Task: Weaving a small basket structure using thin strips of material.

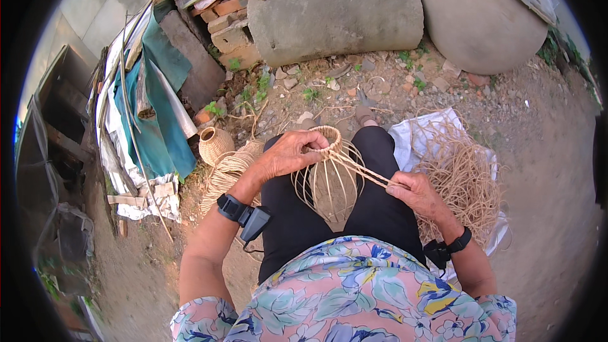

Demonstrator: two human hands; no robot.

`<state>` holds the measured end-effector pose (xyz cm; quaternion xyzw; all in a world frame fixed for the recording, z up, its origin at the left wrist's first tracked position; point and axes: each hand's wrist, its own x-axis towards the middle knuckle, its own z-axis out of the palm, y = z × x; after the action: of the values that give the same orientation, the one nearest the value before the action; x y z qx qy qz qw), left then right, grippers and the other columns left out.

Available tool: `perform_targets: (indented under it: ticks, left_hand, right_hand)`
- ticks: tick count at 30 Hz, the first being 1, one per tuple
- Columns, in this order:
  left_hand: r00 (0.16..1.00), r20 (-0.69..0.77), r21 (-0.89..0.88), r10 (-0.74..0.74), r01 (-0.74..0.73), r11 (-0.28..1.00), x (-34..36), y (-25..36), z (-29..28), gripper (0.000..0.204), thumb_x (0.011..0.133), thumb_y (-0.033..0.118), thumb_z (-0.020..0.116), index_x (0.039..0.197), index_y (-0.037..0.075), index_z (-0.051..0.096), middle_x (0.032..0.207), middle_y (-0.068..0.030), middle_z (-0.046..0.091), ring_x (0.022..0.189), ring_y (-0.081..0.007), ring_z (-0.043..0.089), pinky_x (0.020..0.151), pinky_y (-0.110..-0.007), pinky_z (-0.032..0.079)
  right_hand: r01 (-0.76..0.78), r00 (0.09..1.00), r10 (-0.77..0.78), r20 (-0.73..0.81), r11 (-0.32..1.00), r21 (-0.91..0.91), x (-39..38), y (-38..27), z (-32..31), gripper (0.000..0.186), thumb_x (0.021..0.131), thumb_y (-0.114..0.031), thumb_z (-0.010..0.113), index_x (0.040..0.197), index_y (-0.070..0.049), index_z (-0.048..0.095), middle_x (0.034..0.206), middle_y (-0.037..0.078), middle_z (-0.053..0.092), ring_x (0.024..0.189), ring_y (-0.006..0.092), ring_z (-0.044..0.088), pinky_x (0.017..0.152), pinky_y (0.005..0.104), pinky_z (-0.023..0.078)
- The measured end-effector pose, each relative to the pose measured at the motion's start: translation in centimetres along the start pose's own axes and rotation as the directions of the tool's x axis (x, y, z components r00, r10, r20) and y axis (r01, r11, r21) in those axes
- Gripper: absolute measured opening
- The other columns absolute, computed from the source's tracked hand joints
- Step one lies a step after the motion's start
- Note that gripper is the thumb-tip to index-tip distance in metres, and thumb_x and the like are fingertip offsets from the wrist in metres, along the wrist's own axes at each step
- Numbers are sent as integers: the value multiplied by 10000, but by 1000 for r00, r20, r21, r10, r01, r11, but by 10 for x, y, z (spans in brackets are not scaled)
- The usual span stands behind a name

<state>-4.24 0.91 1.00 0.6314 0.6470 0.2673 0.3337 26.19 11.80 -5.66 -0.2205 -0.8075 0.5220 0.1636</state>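
Observation:
Between my knees rests a half-woven basket, with a tight woven ring at its far end and bare ribs spreading toward me. My left hand is closed on the woven rim, thumb and fingers pinching its left edge. Several tan cord strands run from the rim to the right, pulled straight. Their other end is gripped by my right hand, held over my right thigh. Left of my leg stand a finished small woven basket and a coiled bundle of cord.
A large tangled heap of cord lies on a white sack at my right. Ahead are a concrete cylinder, stacked bricks and a big rounded grey vessel. Teal sheeting and sticks lean at the left.

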Motion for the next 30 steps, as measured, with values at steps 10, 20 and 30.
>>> perform_targets:
  ticks: [10,20,30]
  left_hand:
    - [999,-16,34,31,-30,999,6,-8,1,237,856,176,645,1018,3,639,889,-48,634,848,-144,590,797,-299,480]
    - [998,14,-90,-66,67,994,6,14,0,359,846,112,644,1178,60,517,968,-75,626,891,-145,578,840,-333,467]
    - [992,125,148,-26,8,989,18,26,9,404,763,42,632,1158,75,556,1137,-53,613,1008,-175,574,911,-315,454]
  right_hand:
    - [152,983,-182,-15,863,-482,3,-7,-17,535,795,-217,687,1281,-54,533,1168,144,570,1127,334,506,965,437,386]
    - [523,799,-589,123,578,-627,27,-29,61,234,746,-78,615,968,-7,593,752,96,600,635,245,663,506,349,527]
    - [569,774,-596,214,507,-648,43,-25,75,89,782,-106,583,806,-40,529,671,78,600,580,251,658,462,370,517]
